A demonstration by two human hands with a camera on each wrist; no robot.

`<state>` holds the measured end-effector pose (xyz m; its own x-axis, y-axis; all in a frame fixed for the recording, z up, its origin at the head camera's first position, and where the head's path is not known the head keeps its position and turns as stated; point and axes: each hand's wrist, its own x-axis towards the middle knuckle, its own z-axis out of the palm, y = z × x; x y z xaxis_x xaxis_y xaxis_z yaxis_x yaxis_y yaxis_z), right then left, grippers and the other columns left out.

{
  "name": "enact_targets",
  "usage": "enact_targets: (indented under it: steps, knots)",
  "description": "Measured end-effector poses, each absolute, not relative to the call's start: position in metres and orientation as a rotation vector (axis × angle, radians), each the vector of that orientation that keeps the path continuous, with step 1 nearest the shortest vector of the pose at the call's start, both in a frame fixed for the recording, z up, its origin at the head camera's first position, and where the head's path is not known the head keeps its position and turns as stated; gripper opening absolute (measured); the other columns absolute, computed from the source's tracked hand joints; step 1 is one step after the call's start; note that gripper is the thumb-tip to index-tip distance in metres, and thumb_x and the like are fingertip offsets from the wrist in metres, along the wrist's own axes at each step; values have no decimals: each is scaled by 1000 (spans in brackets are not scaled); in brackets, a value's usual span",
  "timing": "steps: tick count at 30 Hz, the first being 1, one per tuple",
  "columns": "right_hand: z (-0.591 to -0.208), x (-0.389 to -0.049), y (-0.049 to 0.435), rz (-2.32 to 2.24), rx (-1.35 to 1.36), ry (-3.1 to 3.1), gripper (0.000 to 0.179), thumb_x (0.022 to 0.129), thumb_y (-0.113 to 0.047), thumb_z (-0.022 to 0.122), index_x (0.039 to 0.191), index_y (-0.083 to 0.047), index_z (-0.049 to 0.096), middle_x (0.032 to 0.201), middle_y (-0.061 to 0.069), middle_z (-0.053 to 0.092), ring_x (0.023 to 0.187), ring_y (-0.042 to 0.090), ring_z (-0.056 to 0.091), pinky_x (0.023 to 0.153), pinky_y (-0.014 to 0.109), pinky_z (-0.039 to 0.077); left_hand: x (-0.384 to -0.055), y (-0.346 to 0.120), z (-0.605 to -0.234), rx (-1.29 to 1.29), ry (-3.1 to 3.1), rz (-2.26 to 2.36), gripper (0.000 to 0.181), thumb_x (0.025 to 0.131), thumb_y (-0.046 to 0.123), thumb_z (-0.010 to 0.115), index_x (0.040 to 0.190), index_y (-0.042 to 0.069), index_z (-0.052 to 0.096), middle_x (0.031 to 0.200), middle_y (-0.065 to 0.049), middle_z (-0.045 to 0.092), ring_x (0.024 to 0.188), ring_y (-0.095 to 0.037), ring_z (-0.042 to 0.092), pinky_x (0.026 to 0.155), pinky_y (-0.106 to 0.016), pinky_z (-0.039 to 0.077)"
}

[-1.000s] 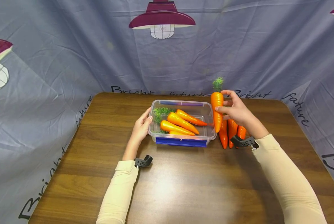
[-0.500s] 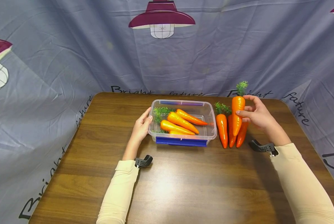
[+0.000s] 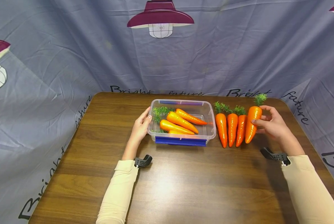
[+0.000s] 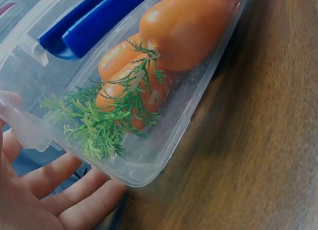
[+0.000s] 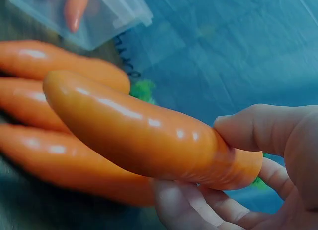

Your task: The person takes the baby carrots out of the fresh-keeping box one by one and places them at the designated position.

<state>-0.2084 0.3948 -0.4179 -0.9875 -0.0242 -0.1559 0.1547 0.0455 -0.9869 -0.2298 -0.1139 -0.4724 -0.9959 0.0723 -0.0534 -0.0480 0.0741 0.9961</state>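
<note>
My right hand [image 3: 276, 124] pinches an orange carrot [image 3: 253, 124] with a green leafy top between thumb and fingers, just right of three carrots on the table. The nearest of these is a slimmer carrot [image 3: 241, 130]. In the right wrist view the held carrot [image 5: 139, 128] points its tip leftward, over the row. My left hand [image 3: 141, 126] holds the left end of a clear plastic container [image 3: 180, 137] with blue clips, thumb at the rim and fingers along the outer wall. Several carrots [image 3: 182, 122] lie inside, their green tops [image 4: 104, 125] toward my left hand.
The brown wooden table [image 3: 183, 186] carries everything. Behind it hangs a grey-blue curtain [image 3: 211, 62] printed with lamps and lettering. A carrot [image 3: 221, 129] stands close to the container's right wall.
My right hand has moved right and down with its carrot, from the container's right edge past the three carrots on the table. The left hand and the container have stayed in place.
</note>
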Motion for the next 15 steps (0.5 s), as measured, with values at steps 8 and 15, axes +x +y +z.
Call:
enact_targets:
  steps: [8,15]
  knots:
    - [-432,-203,411,-1991,194,2255,59,92,9,64,118,-37,37,88,-16,64,73,4,67,55,28,61,-229,-113,-471,16,2240,2073,50,109,25,46,158,27,40,147,-23,55,121,-43,63,90,-49,62]
    - [-445,-203,421,-1705,206,2484,58,93,0,69,117,-44,39,92,-17,55,76,1,64,61,28,63,-229,-114,-472,28,2241,2075,50,109,25,46,158,27,39,148,-24,55,122,-44,63,90,-49,62]
